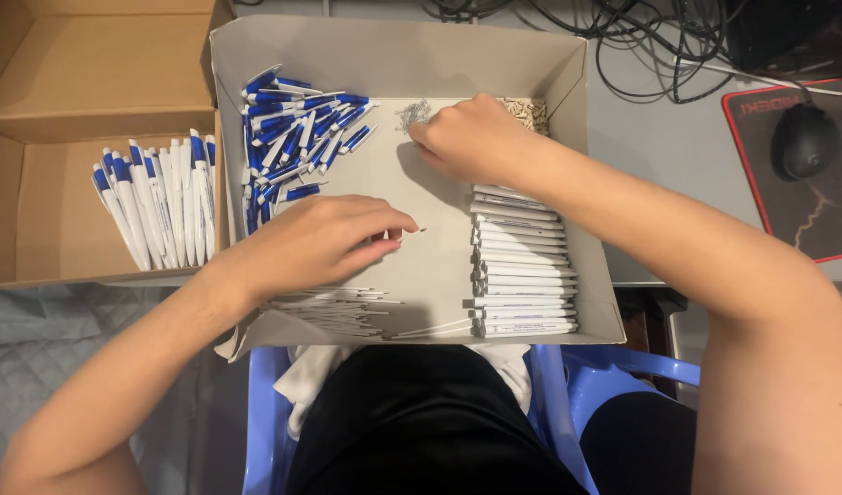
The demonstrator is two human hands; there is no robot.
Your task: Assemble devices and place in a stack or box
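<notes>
Cardboard tray, right hand covering springs (fingers hidden)

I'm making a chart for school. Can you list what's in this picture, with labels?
Left hand: pinches a thin pen refill
Right hand: reaches the small springs
Tray box: on the lap
Blue pen parts: piled at its far left
White barrels: stacked at its right
Finished pens: in the side box
</notes>
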